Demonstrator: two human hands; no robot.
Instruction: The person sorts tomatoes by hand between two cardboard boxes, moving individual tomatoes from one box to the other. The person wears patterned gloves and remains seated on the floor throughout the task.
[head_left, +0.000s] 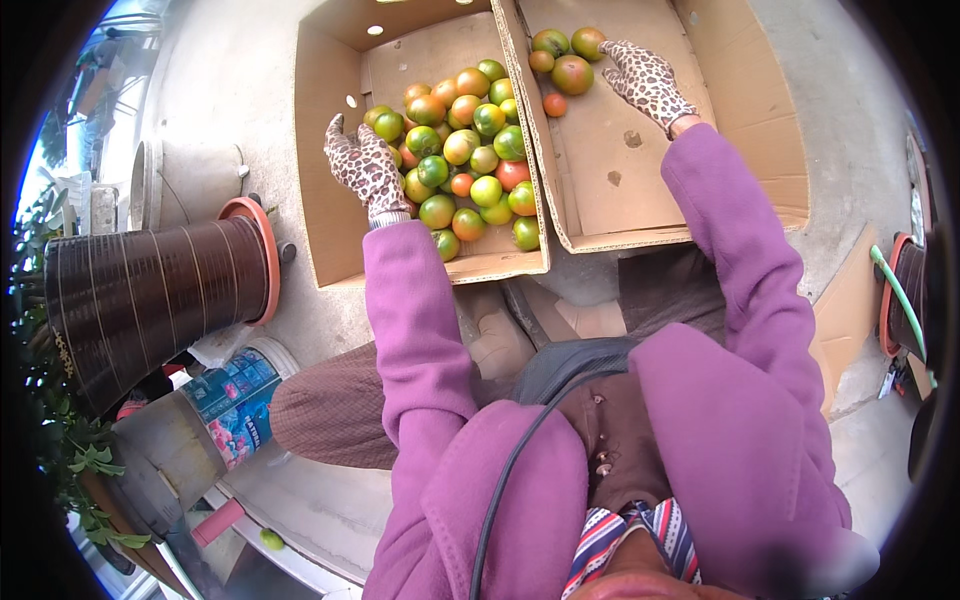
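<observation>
Two cardboard boxes stand side by side before me. The left box (319, 217) holds a heap of green, orange and red tomatoes (461, 146). Over its left part is my left hand (365, 165) in a leopard-print glove, fingers and thumb apart, at the edge of the heap; I see nothing in its grasp. Inside the right box (765, 142), several tomatoes (572, 75) lie together near the dividing wall, with a small red one (555, 105) just below them. My right hand (645, 82), gloved alike, reaches over that box, its fingertips at an orange-green tomato (588, 43); whether it grips it is unclear.
To the left stand a large brown glazed pot (157, 300) with an orange rim, a white bucket (191, 184) and a blue printed bucket (236, 401). A green fruit (271, 538) lies on a ledge at lower left. Flat cardboard (847, 307) and another pot (907, 292) are at right.
</observation>
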